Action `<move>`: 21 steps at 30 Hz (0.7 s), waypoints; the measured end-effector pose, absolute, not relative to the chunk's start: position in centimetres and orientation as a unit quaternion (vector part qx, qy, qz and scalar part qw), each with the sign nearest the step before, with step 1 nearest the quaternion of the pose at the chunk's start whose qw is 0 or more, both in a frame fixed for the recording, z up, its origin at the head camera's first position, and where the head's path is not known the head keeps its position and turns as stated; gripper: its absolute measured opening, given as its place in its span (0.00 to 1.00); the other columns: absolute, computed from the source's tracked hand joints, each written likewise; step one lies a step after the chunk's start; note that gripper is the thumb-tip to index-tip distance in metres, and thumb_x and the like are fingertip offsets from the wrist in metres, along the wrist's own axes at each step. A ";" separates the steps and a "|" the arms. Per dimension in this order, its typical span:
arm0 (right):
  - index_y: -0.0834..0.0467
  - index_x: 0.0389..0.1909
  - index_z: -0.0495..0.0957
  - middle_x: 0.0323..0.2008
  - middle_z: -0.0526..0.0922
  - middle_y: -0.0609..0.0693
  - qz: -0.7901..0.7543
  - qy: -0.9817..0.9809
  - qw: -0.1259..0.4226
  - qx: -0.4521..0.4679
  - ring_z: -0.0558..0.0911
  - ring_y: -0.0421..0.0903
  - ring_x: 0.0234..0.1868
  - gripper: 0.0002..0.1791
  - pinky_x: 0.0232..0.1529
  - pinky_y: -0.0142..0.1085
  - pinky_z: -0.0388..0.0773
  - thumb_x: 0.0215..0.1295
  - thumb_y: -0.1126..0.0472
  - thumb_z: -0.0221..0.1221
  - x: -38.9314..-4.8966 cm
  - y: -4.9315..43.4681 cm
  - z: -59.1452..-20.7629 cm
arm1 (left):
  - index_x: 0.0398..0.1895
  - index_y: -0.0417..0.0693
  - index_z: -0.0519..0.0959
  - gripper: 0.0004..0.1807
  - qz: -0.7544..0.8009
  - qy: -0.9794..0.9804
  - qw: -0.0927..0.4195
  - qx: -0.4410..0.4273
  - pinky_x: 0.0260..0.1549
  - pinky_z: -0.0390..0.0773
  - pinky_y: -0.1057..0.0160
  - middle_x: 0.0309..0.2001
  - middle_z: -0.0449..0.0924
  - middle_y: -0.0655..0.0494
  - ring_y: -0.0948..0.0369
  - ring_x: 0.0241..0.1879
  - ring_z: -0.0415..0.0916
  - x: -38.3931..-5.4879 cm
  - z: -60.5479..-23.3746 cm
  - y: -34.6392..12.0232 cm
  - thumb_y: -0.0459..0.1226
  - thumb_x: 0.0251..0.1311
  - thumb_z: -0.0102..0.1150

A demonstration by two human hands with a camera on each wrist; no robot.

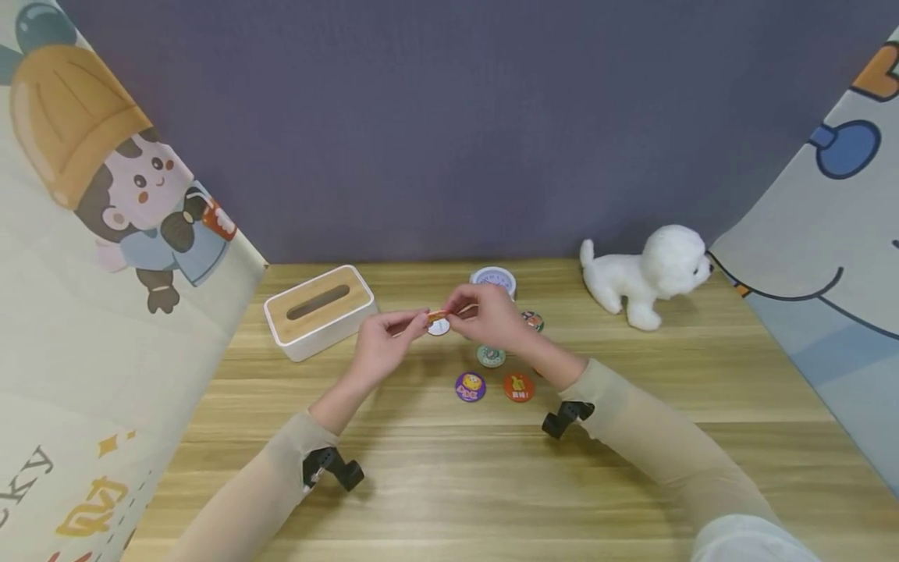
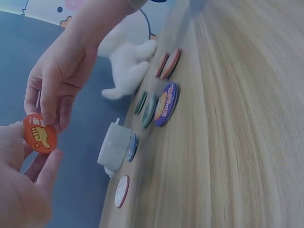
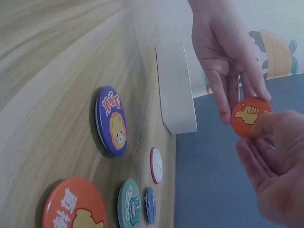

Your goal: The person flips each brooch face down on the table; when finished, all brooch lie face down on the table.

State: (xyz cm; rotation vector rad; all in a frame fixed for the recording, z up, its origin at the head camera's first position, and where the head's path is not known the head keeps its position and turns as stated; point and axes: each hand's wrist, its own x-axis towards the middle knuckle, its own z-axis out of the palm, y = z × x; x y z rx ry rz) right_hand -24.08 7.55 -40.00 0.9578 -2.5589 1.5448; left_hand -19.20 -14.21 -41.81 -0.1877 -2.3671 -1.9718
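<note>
My left hand and right hand meet above the table, pinching a round orange button badge between thumbs and fingers from either side. A yellow thumbs-up and white lettering mark its face. In the head view the badge appears nearly edge-on. Just below lies a white round badge with a red rim. Nearer the front are a purple badge with a yellow character and another orange badge. A green badge and a dark patterned badge lie by my right forearm, which partly hides another reddish one.
A white tissue box with a wooden lid stands left of my hands. Behind my right hand is a round white clock-like object, partly covered. A blue badge lies on the table. A white plush dog stands back right.
</note>
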 end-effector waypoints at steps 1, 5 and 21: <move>0.62 0.37 0.86 0.36 0.90 0.55 0.491 -0.815 0.006 0.308 0.90 0.48 0.41 0.03 0.44 0.34 0.92 0.64 0.71 0.68 -24.1 7.5 -40.0 | 0.54 0.35 0.87 0.16 -0.629 -0.774 0.032 -0.063 0.50 0.90 0.66 0.55 0.89 0.39 0.42 0.54 0.89 -19.1 -41.8 -14.2 0.37 0.71 0.68; 0.62 0.38 0.86 0.38 0.90 0.55 0.506 -0.799 0.006 0.324 0.90 0.50 0.44 0.05 0.48 0.38 0.93 0.63 0.71 0.69 -24.0 7.8 -40.2 | 0.51 0.38 0.89 0.14 -0.610 -0.787 0.049 -0.079 0.54 0.88 0.67 0.53 0.90 0.42 0.47 0.56 0.89 -19.2 -41.9 -14.3 0.37 0.69 0.71; 0.58 0.38 0.91 0.43 0.91 0.52 0.480 -0.774 -0.011 0.412 0.90 0.47 0.47 0.06 0.51 0.39 0.92 0.61 0.64 0.77 -24.6 9.0 -41.0 | 0.44 0.40 0.91 0.10 -0.441 -0.842 0.175 -0.257 0.54 0.90 0.59 0.49 0.91 0.42 0.46 0.51 0.90 -19.0 -42.5 -14.9 0.32 0.59 0.77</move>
